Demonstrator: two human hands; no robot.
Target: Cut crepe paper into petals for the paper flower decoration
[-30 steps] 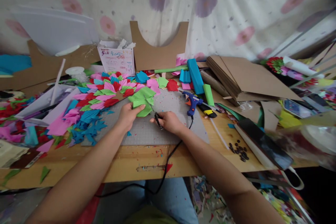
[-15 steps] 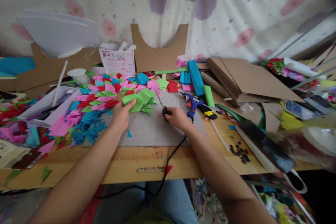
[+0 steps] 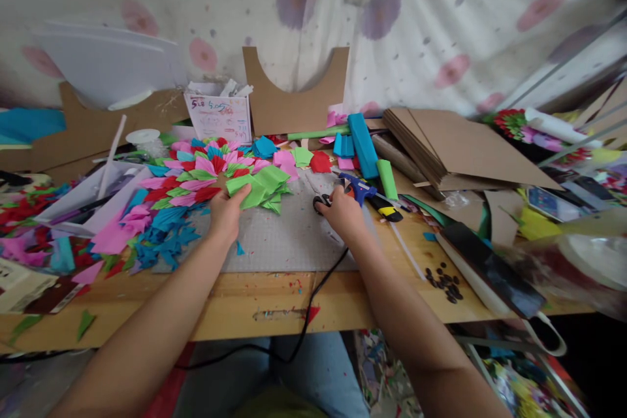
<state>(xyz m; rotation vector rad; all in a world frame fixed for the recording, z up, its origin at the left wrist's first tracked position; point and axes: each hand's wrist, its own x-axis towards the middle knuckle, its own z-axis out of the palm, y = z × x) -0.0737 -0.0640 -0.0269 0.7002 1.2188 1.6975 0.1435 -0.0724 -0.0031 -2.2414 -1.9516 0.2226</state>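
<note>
My left hand (image 3: 226,217) pinches several green crepe-paper pieces (image 3: 264,186) between thumb and fingers, just above the grey cutting mat (image 3: 279,241). At the mat's right side, my right hand (image 3: 343,214) is curled at the black handles of a pair of scissors (image 3: 321,201), whose blades point away to the far left. Its fingertips are partly hidden. Right behind that hand lies a blue glue gun (image 3: 361,189), with its black cord (image 3: 313,304) running down over the table edge. Pink, red and green paper petals (image 3: 198,179) are heaped left of my left hand.
A yellow-black cutter (image 3: 389,211) lies right of the glue gun. Blue crepe rolls (image 3: 362,144), stacked cardboard (image 3: 470,144) and a cut-out cardboard piece (image 3: 294,101) stand behind. A phone (image 3: 492,268) and small dark discs (image 3: 445,284) are at right, a white tray (image 3: 85,202) at left.
My right hand has moved right and slightly away from me, with the scissors shifting right to beside the glue gun. My left hand stays nearly in place with the green paper.
</note>
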